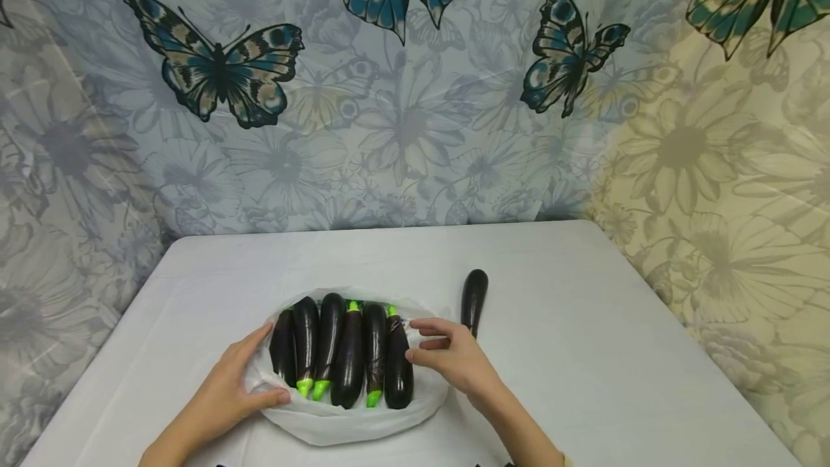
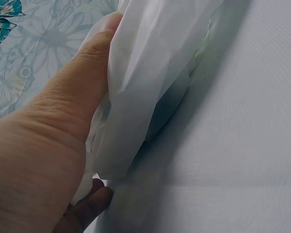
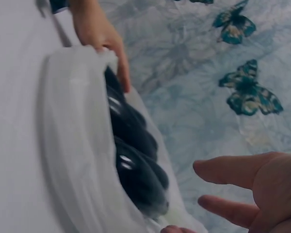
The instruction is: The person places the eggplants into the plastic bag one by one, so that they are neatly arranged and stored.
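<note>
Several dark purple eggplants [image 1: 350, 362] with bright green stem ends lie side by side in a white plastic bag [image 1: 337, 432], its mouth spread wide. At the bag's left side my left hand [image 1: 223, 389] grips the rim; the left wrist view shows the thumb on the plastic [image 2: 131, 97] and fingertips below it. Over the bag's right edge hovers my right hand [image 1: 457, 360], fingers loosely extended, close to the rightmost eggplant [image 1: 398, 370]. In the right wrist view, nothing is between the right hand's fingers [image 3: 228, 170]. Another eggplant [image 1: 475, 298] lies outside the bag, partly hidden behind the right hand.
A white cloth covers the table [image 1: 616, 359], whose far edge meets a hanging backdrop [image 1: 415, 143] printed with flowers and butterflies. The backdrop also rises along the left and right sides.
</note>
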A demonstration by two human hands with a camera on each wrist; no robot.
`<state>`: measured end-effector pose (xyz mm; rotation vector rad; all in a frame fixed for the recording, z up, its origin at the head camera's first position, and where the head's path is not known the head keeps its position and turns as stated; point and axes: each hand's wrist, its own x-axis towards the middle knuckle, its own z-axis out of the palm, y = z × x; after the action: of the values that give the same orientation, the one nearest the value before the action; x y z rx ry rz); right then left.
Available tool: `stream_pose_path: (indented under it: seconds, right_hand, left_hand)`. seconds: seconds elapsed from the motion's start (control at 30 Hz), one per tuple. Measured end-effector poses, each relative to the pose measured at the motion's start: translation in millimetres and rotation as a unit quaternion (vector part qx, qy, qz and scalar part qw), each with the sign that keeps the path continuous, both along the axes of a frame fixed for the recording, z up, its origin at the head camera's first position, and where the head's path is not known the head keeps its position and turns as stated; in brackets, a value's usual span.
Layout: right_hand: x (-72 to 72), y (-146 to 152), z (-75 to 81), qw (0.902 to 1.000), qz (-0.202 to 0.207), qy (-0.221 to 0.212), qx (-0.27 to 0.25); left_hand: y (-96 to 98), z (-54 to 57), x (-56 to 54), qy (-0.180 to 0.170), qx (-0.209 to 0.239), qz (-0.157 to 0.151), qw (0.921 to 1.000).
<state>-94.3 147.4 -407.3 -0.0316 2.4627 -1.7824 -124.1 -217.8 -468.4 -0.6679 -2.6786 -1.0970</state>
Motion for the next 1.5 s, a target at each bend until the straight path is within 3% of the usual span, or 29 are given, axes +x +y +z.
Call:
stream_pose_path:
  seconds: [0.4, 0.77, 1.17, 1.5]
  right_hand:
    - [-6.0, 33, 11.3, 0.9912, -0.107, 0.034, -0.07]
    - [-17.8, 56, 7.4, 0.9842, -0.172, 0.035, -0.025]
    - [-38.4, 76, 0.3, 0.9751, -0.219, 0.016, -0.031]
    - [-48.8, 73, -10.3, 0.9722, -0.227, -0.018, -0.054]
  left_hand:
    - [1.3, 2.5, 1.1, -0.003, 0.0, -0.004, 1.0]
    - [0.9, 3.2, 1.5, -0.015, 0.002, -0.003, 0.9999]
    - [1.9, 4.3, 1.8, -0.017, 0.002, -0.005, 0.9998]
    - [1.9, 3.7, 2.5, -0.018, -0.002, -0.004, 0.9998]
